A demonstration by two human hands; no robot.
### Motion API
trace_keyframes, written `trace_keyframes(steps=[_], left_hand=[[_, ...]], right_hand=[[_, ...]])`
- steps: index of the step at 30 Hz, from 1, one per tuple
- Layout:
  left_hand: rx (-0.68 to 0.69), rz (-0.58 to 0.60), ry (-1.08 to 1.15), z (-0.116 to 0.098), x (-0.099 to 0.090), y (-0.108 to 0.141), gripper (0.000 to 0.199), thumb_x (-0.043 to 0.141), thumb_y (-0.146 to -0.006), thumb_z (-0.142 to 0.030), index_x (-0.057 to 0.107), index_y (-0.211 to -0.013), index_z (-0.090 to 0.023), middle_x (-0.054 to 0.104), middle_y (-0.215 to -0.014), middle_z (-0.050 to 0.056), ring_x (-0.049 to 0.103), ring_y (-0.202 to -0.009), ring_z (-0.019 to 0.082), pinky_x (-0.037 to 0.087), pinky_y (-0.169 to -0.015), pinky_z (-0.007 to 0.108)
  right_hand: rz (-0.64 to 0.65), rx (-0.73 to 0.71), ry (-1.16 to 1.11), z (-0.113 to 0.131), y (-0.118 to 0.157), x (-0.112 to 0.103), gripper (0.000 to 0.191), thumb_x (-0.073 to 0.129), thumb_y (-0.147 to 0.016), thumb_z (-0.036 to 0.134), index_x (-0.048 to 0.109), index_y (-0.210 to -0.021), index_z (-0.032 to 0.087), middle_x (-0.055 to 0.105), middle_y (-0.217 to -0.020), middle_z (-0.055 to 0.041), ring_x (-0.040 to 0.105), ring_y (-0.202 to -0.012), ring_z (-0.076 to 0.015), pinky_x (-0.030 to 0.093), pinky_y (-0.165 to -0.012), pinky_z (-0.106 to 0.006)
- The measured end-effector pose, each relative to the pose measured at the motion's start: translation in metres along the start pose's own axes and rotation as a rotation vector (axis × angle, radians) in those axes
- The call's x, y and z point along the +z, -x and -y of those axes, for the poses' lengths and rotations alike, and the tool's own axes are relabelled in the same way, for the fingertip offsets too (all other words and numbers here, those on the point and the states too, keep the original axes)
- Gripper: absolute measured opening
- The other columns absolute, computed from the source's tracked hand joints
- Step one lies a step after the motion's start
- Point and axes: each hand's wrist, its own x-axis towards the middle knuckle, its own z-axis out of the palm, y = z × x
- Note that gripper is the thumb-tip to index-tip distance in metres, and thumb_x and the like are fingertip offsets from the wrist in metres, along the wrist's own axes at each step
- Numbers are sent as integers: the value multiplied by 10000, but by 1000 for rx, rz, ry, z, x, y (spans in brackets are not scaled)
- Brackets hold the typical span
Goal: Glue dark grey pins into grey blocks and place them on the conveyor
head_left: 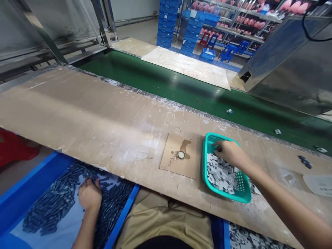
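Note:
Over the blue bin at the lower left, my left hand (90, 194) rests among many small dark parts (61, 193), its fingers curled; whether it grips one is too small to tell. My right hand (229, 152) reaches into a teal basket (246, 193) of small grey-white pieces (221, 174). Its thumb and fingers are pinched together near the basket's back left, and what is between them is hidden. Left of the basket lies a cardboard square (169, 166) with a wet brown stain and a small round cap (181, 155) on it.
A green conveyor belt (155, 83) runs behind the worktable (103, 117), with a few small pieces on it. Dark parts (304, 162) lie at the table's right. Another bin of grey pieces (249, 238) is below the front edge. Blue crates (167, 24) stand beyond.

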Motion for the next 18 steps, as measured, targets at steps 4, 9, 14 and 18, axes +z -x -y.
trace_keyframes(steps=[4,9,14,18], left_hand=[[-131,33,33,-2,-15,-6,377,567,-762,-385,667,-958,-80,660,-1005,270,554,-1058,477,403,-871,602],[-215,21,225,-13,-43,-3,180,672,-655,-254,693,-797,-146,678,-1064,192,490,-1189,426,334,-1000,528],[-358,75,581,-33,-56,19,152,689,-599,-273,673,-698,-159,695,-766,103,626,-957,332,455,-905,456],[-421,214,905,-52,-65,47,223,734,-509,-280,657,-666,-141,637,-646,38,610,-636,181,527,-683,326]], right_hand=[[42,-61,-22,-1,-5,-14,225,604,-652,156,751,-814,205,732,-713,-69,680,-610,-230,488,-522,-286],[118,-129,-502,26,16,-36,294,613,-783,424,750,-913,199,727,-830,-82,687,-663,-221,547,-551,-306],[-21,-292,-650,79,30,-19,210,598,-827,370,711,-914,216,708,-929,-91,687,-809,-224,571,-691,-334],[-96,-381,-415,98,23,4,136,574,-810,254,680,-888,219,715,-837,-72,679,-796,-237,552,-718,-357]])
